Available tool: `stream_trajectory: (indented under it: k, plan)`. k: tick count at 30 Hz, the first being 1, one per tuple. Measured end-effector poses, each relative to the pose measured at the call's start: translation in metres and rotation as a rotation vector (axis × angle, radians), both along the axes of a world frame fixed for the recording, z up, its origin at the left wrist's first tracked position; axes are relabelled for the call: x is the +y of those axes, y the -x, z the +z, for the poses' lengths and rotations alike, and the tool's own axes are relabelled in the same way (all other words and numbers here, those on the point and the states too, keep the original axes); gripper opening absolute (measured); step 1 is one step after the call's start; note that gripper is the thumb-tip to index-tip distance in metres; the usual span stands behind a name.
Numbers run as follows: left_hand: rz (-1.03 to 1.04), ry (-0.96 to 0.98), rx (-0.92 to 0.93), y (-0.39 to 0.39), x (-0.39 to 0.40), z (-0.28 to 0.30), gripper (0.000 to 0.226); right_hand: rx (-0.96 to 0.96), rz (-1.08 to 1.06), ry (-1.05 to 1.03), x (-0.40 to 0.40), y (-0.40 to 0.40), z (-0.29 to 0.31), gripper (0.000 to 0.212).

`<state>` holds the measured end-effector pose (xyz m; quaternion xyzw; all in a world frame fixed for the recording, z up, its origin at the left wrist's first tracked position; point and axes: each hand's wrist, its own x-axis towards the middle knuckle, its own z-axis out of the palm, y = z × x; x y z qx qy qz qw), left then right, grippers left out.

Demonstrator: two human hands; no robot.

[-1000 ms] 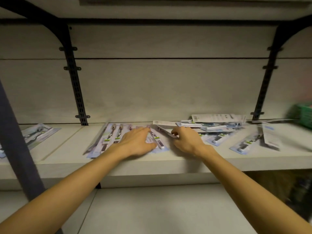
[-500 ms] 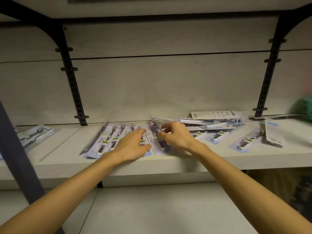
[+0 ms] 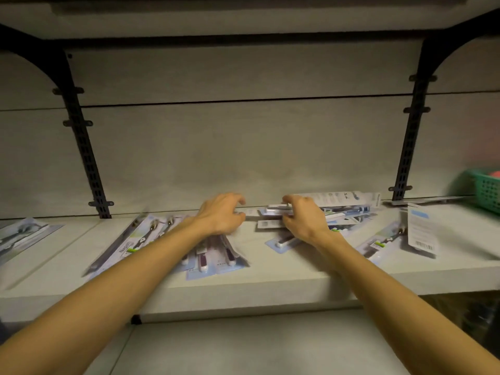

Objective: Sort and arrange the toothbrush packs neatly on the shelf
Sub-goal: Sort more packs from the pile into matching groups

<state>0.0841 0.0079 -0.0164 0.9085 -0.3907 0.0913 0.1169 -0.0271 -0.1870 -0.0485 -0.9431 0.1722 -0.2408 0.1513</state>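
Currently one pack is being pinched off the loose pile (image 3: 324, 212) right of centre by the right hand (image 3: 303, 220). Left hand (image 3: 221, 215), fingers curled, empty, hovers above the sorted row (image 3: 213, 253) at centre. Best lifted flat, laid edge-aligned beside the row. Green basket (image 3: 484, 190), far right: something pink inside, blurred.

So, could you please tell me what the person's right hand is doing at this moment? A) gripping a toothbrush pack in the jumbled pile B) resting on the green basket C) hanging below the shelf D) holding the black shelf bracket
A: the right hand has its fingers curled round a toothbrush pack at the left end of the jumbled pile, well away from the green basket.
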Motion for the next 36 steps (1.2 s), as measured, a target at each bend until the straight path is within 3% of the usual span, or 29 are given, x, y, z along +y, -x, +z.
stream_trajectory:
  k: [7,13,18,24,28,31,36]
  plan:
    - [0.079,-0.418,-0.007,-0.04,-0.038,-0.001,0.039,0.038,0.098,0.013,-0.019,-0.017,-0.011,0.051]
    - [0.017,-0.339,-0.251,-0.052,-0.036,-0.005,0.031,-0.051,0.177,0.115,-0.022,-0.015,-0.011,0.052]
    - [0.013,-0.214,-0.382,-0.045,-0.02,0.029,0.027,-0.379,0.189,0.071,-0.015,-0.009,-0.003,0.042]
    - [0.013,-0.163,-0.379,-0.041,0.031,0.054,0.022,-0.707,0.362,-0.033,0.007,0.012,0.012,0.042]
    - [0.057,-0.031,-0.36,-0.041,0.072,0.051,0.024,-0.875,0.376,-0.001,0.021,0.018,0.022,0.041]
    - [0.09,0.126,-0.241,-0.036,0.101,0.045,0.036,-0.979,0.368,0.017,0.031,0.017,0.026,0.043]
    - [0.146,0.603,0.029,-0.01,0.13,0.022,0.036,-0.989,0.454,-0.018,0.062,0.011,0.026,0.047]
